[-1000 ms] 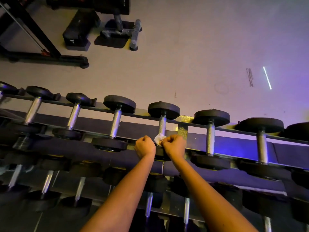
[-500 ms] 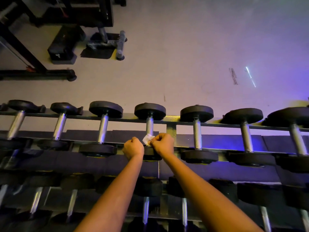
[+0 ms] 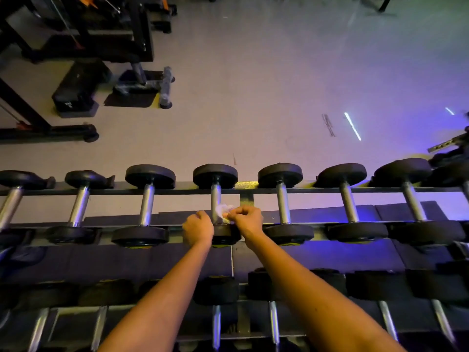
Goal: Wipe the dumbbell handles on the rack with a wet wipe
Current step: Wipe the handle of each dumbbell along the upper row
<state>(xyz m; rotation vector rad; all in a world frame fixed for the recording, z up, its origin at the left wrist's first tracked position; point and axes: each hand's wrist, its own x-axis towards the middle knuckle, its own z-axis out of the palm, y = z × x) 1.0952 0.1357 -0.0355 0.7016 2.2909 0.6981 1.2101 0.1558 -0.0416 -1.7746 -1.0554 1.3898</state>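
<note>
Wipe [image 3: 224,210] is a small crumpled white wad sitting against the right side of the handle [image 3: 216,196], down toward the near end. That handle belongs to a dumbbell [image 3: 215,175] on the top row of the rack [image 3: 177,191], roughly mid-length and just left of the bracket [image 3: 246,198] that crosses between the rails.

The right hand [image 3: 245,219] has its fingers curled in and is pinching the wipe, holding it onto the metal. The left hand [image 3: 198,228] is balled up just on the other side of the handle, right by the dumbbell's near head. Fingers are curled under, but honestly can't tell if it's gripping anything, since they're hidden from this angle. Both forearms come up from the bottom edge, over the lower row [image 3: 217,290].

The other dumbbells [image 3: 150,176] line the top row on both sides, all lying across the two rails with chrome handles and black round heads. More handles poke out on the lower row near the bottom edge.

Past the rack's far rail is grey floor [image 3: 279,85] with a bright streak [image 3: 352,125] of light on it and purple-blue glow on the right. A black machine [image 3: 76,34] sits at the far left.
</note>
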